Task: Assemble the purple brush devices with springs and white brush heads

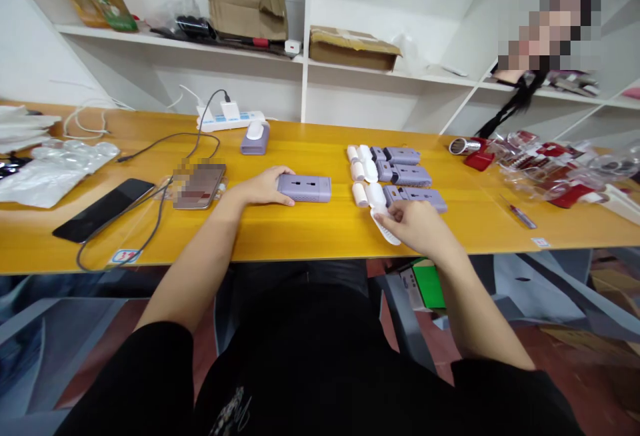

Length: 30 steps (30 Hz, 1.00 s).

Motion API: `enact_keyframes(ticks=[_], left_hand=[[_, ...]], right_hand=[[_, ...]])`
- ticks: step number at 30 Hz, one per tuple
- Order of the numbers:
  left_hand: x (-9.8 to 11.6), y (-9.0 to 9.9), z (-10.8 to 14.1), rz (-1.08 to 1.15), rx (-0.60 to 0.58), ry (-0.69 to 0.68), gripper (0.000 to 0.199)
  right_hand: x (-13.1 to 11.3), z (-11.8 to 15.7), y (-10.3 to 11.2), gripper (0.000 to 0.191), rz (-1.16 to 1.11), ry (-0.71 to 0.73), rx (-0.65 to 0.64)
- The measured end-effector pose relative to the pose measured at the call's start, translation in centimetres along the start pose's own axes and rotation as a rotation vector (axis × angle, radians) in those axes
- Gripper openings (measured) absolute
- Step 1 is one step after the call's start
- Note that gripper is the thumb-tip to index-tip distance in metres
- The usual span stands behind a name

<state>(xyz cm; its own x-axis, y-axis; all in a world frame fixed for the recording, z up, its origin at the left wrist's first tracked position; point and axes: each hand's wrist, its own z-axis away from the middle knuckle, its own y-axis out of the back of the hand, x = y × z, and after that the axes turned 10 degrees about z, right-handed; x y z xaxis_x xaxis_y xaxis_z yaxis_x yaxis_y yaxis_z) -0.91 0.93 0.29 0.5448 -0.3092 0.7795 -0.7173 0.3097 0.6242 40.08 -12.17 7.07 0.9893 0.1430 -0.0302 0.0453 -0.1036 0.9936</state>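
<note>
My left hand [270, 187] is closed around the left end of a light purple box-shaped device [313, 188] lying on the table. Two small black marks show on its upper face. My right hand [415, 224] pinches a white oval piece with rows of slots [389, 231], near the table's front edge. Just beyond that hand are three rows of parts: short pale cylinders [359, 193], white rounded pieces [375, 196] and purple devices [423, 199] like the one on the left. My fingers hide part of the nearest row.
A smaller purple block with a white top [255, 139] stands near a power strip [235, 120]. Leftward lie a black phone [105, 209], a grey cable [159, 213] and plastic bags [70, 169]. A screwdriver [521, 215] and a pile of clear and red packaging [545, 163] are right.
</note>
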Motion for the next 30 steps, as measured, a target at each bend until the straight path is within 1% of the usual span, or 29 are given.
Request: enact_keyframes(ticks=[2, 4, 6, 8, 16, 19, 21, 23, 24, 26, 27, 28, 30], left_hand=[[0.0, -0.1, 0.0, -0.001, -0.003, 0.011, 0.101], [0.0, -0.1, 0.0, -0.002, 0.002, 0.009, 0.101], [-0.1, -0.1, -0.1, 0.001, 0.01, 0.001, 0.099], [-0.2, -0.1, -0.1, 0.006, 0.012, -0.005, 0.098], [0.3, 0.0, 0.1, -0.003, -0.013, 0.007, 0.101], [0.2, 0.3, 0.3, -0.028, -0.017, -0.001, 0.107], [0.0, 0.7, 0.5, -0.055, -0.017, -0.001, 0.112], [-0.3, 1.2, 0.6, -0.085, -0.01, 0.021, 0.11], [-0.4, 1.4, 0.7, -0.095, -0.007, 0.038, 0.107], [-0.5, 1.6, 0.8, -0.097, -0.005, 0.06, 0.103], [-0.4, 1.7, 0.8, -0.089, -0.004, 0.055, 0.102], [-0.3, 1.7, 0.9, -0.076, -0.002, 0.039, 0.101], [0.0, 1.6, 1.0, -0.046, 0.0, -0.022, 0.101]], right_hand=[[0.2, 0.3, -1.6, 0.037, 0.104, -0.073, -0.04], [0.2, 0.0, -2.7, 0.031, 0.15, -0.14, -0.054], [0.2, -0.4, -3.4, 0.03, 0.158, -0.179, -0.044], [0.2, -0.7, -3.7, 0.033, 0.144, -0.183, -0.026], [0.2, -1.2, -3.9, 0.041, 0.115, -0.194, -0.033], [0.2, -1.0, -3.2, 0.045, 0.108, -0.2, -0.036], [-0.1, -1.0, -2.4, 0.046, 0.082, -0.193, -0.005], [-1.0, -1.3, -1.5, 0.044, 0.018, -0.114, 0.063], [-1.7, -1.6, -1.0, 0.042, -0.026, -0.031, 0.102], [-3.9, -2.9, -0.6, 0.04, -0.114, 0.194, 0.161], [-5.3, -3.9, -0.6, 0.043, -0.141, 0.317, 0.173], [-6.8, -5.0, -0.7, 0.051, -0.151, 0.423, 0.164], [-9.9, -7.6, -1.5, 0.078, -0.152, 0.557, 0.104]])
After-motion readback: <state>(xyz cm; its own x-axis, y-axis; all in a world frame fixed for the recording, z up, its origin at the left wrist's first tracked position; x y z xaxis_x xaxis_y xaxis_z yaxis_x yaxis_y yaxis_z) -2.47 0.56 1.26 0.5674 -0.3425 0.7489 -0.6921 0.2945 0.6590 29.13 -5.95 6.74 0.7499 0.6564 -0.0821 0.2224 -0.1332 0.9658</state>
